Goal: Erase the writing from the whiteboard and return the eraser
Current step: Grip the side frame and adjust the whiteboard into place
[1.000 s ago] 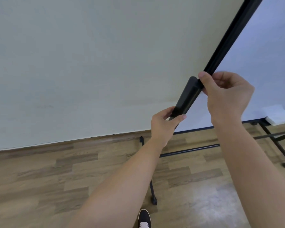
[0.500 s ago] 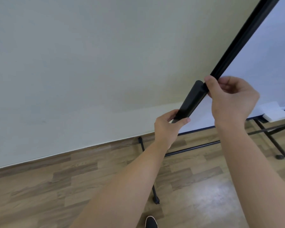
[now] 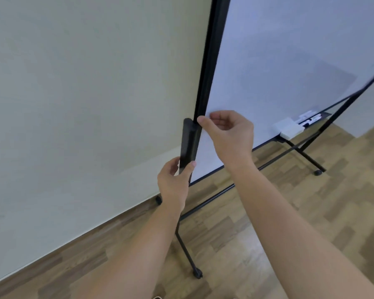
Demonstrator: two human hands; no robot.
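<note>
Black plastic of a long bracket (image 3: 188, 143) on the whiteboard's side frame (image 3: 212, 61) is gripped at its lower end by the left hand (image 3: 174, 182): thumb on the near face, fingers (image 3: 171, 167) curled behind it, closed on the part. Right hand (image 3: 229, 137) sits at the bracket's upper end, thumb tip pressed against the frame edge, remaining fingers (image 3: 221, 121) loosely curled toward the palm; whether they pinch anything cannot be told. Whiteboard (image 3: 289, 61) surface shows no legible writing, only a faint grey patch toward the right. White eraser (image 3: 288, 128) rests on the tray at the board's lower edge, well apart from both hands, with markers (image 3: 311, 120) just beside it. Stand legs on castors (image 3: 198, 274) rest on the wood-pattern floor (image 3: 246, 244).
</note>
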